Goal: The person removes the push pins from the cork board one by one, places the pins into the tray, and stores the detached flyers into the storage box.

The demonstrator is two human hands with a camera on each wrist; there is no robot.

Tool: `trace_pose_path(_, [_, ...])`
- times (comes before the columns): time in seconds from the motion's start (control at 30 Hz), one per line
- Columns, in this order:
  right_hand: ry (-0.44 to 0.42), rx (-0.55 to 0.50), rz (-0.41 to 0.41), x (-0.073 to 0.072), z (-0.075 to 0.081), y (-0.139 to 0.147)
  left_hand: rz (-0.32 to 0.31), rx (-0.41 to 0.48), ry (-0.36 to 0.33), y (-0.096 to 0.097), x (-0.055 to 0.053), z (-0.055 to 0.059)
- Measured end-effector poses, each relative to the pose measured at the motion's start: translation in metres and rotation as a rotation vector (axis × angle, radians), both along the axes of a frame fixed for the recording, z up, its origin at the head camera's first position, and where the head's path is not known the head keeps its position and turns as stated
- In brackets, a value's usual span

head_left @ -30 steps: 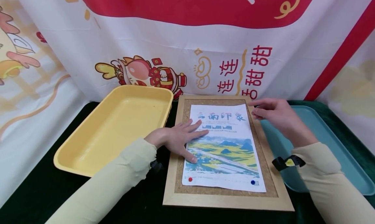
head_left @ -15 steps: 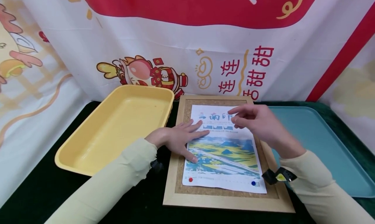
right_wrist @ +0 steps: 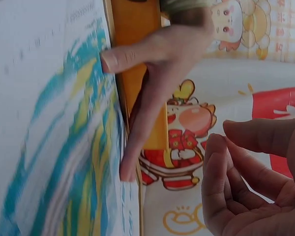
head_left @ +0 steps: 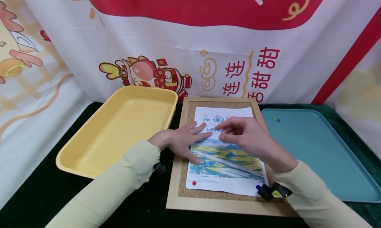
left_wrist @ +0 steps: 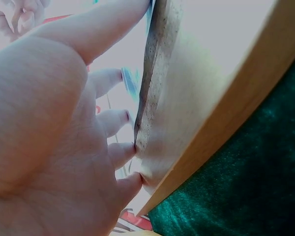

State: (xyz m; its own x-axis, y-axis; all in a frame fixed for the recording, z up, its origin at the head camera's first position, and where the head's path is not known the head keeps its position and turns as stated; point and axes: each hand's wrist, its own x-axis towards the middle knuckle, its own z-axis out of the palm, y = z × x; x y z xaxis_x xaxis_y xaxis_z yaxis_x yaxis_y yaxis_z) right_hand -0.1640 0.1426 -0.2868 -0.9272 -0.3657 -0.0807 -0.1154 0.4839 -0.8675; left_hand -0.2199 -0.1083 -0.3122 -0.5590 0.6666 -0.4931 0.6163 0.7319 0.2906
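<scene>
A printed paper sheet (head_left: 226, 171) with a landscape picture lies on a wood-framed cork board (head_left: 232, 203). My left hand (head_left: 183, 143) is spread over the sheet's left edge, fingertips on the paper. Above the sheet's middle hovers my right hand (head_left: 245, 133), fingers curled and thumb tip close to the index fingertip. I cannot tell whether something small is pinched there; nothing shows between the tips in the right wrist view. A red pushpin (head_left: 194, 183) marks the sheet's lower left corner. At the lower right, a blue pushpin (head_left: 257, 187) is partly covered by the wrist strap.
Left of the board stands a deep yellow tray (head_left: 74, 170). A shallow teal tray (head_left: 324, 155) lies to the right, with a small green piece (head_left: 274, 119) and a small blue-purple piece (head_left: 278, 120) near its far left corner. A printed cloth (head_left: 166, 39) hangs behind.
My right hand has moved left and slightly nearer, from the board's upper right edge to over the sheet's middle, uncovering the small pieces in the teal tray. My left hand stays put.
</scene>
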Motion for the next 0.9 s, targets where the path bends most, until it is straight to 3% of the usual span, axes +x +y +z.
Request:
trace_pose_path(0.3, [-0.019, -0.030, 0.102, 0.010, -0.008, -0.020, 0.034, 0.006, -0.007, 0.001, 0.001, 0.000])
trace_pose_path(0.57, [-0.071, -0.037, 0.207, 0.024, -0.018, -0.042, 0.012, 0.005, 0.005, 0.000, 0.000, 0.000])
trace_pose_path(0.9, [-0.119, 0.010, 0.241, 0.035, -0.028, -0.054, -0.007, 0.008, 0.020, 0.000, -0.001, -0.001])
